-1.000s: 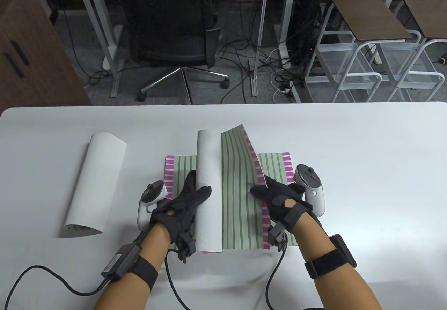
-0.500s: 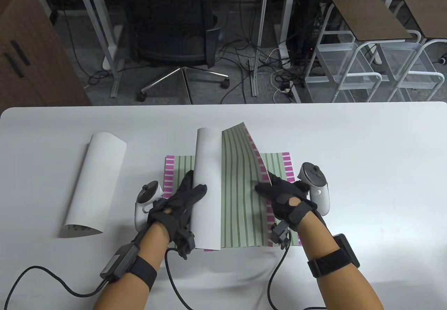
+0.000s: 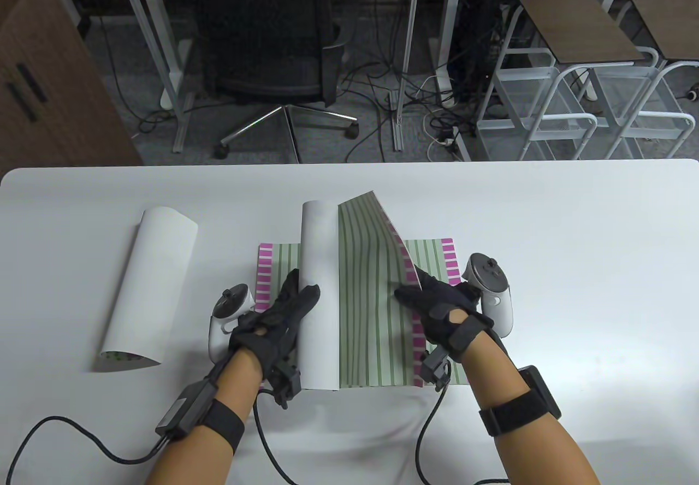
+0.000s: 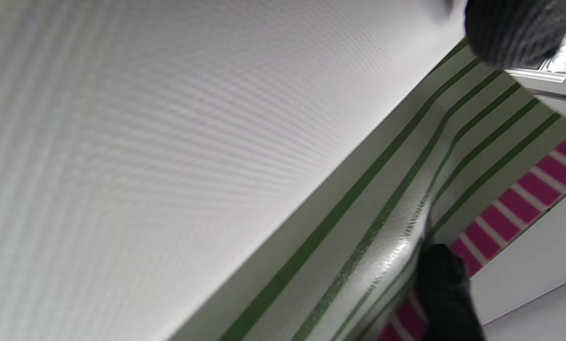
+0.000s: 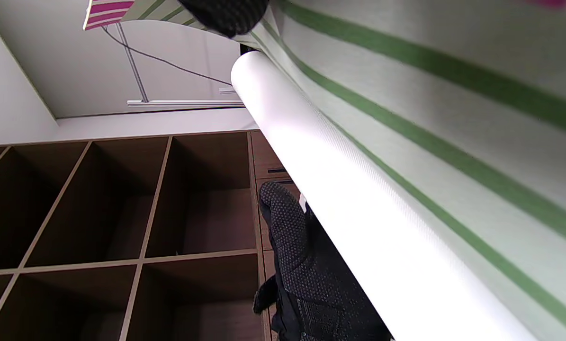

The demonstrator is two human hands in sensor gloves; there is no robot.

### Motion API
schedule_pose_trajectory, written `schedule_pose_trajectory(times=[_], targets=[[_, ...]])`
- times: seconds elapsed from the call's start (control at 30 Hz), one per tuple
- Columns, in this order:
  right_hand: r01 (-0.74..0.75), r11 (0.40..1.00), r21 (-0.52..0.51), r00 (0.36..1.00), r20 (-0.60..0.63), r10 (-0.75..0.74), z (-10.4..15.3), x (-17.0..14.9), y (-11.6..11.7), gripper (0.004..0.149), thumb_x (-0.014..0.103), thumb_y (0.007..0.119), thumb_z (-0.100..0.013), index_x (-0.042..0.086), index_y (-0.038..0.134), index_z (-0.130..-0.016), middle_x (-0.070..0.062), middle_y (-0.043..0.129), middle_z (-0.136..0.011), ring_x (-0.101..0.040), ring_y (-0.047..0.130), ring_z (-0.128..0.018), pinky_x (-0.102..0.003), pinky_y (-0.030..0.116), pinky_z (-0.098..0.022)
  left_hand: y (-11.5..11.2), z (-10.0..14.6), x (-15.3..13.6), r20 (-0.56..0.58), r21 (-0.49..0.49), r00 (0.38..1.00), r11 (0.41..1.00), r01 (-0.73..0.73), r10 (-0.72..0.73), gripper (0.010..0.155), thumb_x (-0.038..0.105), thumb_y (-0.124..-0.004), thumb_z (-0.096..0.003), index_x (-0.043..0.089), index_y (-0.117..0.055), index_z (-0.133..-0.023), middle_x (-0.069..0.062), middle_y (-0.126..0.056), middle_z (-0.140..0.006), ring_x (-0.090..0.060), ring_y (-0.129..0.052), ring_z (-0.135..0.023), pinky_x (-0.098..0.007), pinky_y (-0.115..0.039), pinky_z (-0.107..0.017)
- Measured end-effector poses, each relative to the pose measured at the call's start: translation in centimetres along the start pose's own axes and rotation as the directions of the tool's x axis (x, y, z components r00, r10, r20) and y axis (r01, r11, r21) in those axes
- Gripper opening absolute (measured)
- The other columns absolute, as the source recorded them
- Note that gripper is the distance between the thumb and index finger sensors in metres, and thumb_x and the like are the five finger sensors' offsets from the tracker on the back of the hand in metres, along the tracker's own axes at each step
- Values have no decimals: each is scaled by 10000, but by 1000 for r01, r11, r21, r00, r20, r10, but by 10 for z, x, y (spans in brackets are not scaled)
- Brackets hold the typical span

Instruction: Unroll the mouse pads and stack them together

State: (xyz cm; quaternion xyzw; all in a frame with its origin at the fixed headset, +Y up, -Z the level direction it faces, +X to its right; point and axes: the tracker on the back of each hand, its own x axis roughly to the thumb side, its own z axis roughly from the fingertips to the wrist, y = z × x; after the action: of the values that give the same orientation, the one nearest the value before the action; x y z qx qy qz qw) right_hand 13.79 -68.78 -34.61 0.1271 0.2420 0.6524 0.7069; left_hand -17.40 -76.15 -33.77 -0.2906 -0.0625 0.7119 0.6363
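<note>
- We see the half-unrolled mouse pad lying over a flat mouse pad at the counter middle.
- Our left hand lays its fingers flat against the white roll.
- Our right hand presses the striped right edge with extended fingers.
- A rolled mouse pad lies well left.

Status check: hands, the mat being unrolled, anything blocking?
Left hand on the white roll, right hand pinning the striped edge. Second mat half open over flat mat. Third roll waits left, clear.
</note>
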Motion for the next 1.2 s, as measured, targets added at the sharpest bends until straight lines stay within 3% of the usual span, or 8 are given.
schedule_pose_trajectory(times=[0.1, 0.27, 0.57, 0.67, 0.77, 0.83, 1.1, 1.2], targets=[[-4, 1000, 5, 1000, 4, 4, 0, 2, 0, 634, 206, 723, -479, 163, 400, -1023, -168, 635, -918, -435, 942, -636, -495, 828, -443, 1, 0, -1, -10, 17, 1000, 1000, -10, 11, 1044, 629, -841, -510, 327, -17, -1076, -85, -288, -1151, -365, -695, -1022, -561, -680, -666], [-4, 1000, -9, 1000, -6, 4, 1, -1, -8, 629, 204, 724, -478, 164, 411, -1023, -168, 643, -915, -436, 945, -630, -497, 829, -438, 8, 2, -2, 1, 58, 999, 997, -45, 45, 966, 582, -829, -528, 326, -95, -1103, -79, -403, -1132, -348, -764, -978, -533, -703, -655], [58, 998, -24, 998, 15, -58, 4, 0, -18, 627, 201, 727, -479, 163, 417, -1023, -167, 649, -912, -430, 952, -623, -493, 834, -435, 23, 8, -1, 35, 75, 990, 988, -138, 136, 786, 559, -698, -579, 314, -199, -1135, -113, -499, -1117, -374, -830, -938, -526, -735, -632], [63, 998, -12, 998, 16, -63, 2, 0, -15, 630, 203, 728, -479, 163, 413, -1023, -167, 647, -913, -432, 950, -625, -493, 834, -436, 23, 8, -6, 13, 52, 990, 988, -143, 142, 852, 667, -658, -568, 305, -132, -1132, -130, -413, -1142, -394, -781, -974, -545, -715, -644], [47, 999, -7, 999, 15, -47, 1, 1, -12, 630, 203, 727, -479, 161, 412, -1022, -167, 645, -914, -430, 950, -626, -493, 834, -437, 21, 7, -7, -17, 40, 993, 993, -115, 116, 1018, 735, -754, -521, 304, -39, -1103, -126, -290, -1157, -394, -721, -1004, -561, -683, -662], [46, 999, -2, 999, 19, -46, 1, 2, -11, 631, 203, 728, -478, 162, 412, -1023, -167, 645, -914, -431, 950, -626, -493, 833, -437, 20, 6, -6, -36, 56, 998, 997, -44, 46, 1061, 695, -821, -503, 313, -21, -1087, -120, -282, -1151, -368, -739, -990, -542, -696, -657], [53, 998, -22, 998, 39, -52, 5, 6, -23, 626, 198, 730, -477, 165, 425, -1023, -164, 658, -909, -431, 956, -614, -493, 836, -429, 30, 8, -5, -10, 158, 999, 987, -38, 40, 916, 554, -804, -546, 342, -106, -1101, -91, -438, -1119, -349, -803, -947, -518, -716, -644], [50, 999, -19, 998, 43, -49, 5, 7, -23, 625, 199, 730, -478, 165, 426, -1023, -164, 661, -907, -428, 959, -612, -491, 838, -428, 34, 9, -5, 12, 128, 997, 989, -72, 71, 842, 526, -765, -558, 346, -165, -1120, -120, -462, -1121, -385, -786, -965, -548, -704, -646]])
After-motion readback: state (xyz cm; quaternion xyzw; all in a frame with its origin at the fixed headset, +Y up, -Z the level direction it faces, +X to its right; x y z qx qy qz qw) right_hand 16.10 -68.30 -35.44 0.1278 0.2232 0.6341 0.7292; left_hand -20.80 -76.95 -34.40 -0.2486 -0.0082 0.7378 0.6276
